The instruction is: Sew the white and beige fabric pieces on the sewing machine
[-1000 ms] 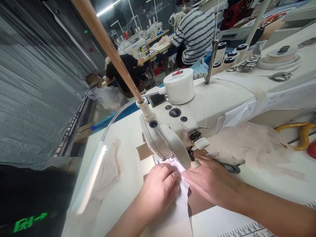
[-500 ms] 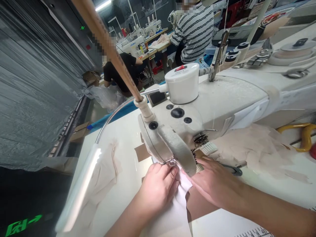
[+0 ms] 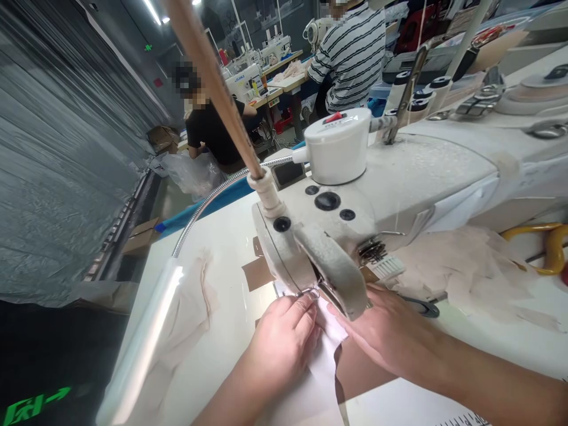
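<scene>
A white sewing machine head (image 3: 310, 236) stands in the middle, with white fabric (image 3: 322, 373) running under it toward me. My left hand (image 3: 284, 337) lies on the fabric just left of the needle area, its fingers curled and pressed together on the cloth. From the right, my right hand (image 3: 377, 325) reaches in beside the fabric's edge with its visible fingers stretched out. The machine's curved front guard (image 3: 332, 269) covers some of its fingertips. Needle and presser foot are hidden. Brown material (image 3: 364, 367) shows beneath the fabric's right edge.
A lit lamp tube (image 3: 142, 343) on a flexible metal neck stands at left over sheer beige fabric (image 3: 184, 325). More beige fabric (image 3: 474, 278) and yellow-handled scissors (image 3: 550, 248) lie at right. Two people sit at other machines behind.
The view has shifted slightly, so the machine head appears a little farther right. Both hands stay at nearly the same spots on the fabric. The person in black has raised their head.
</scene>
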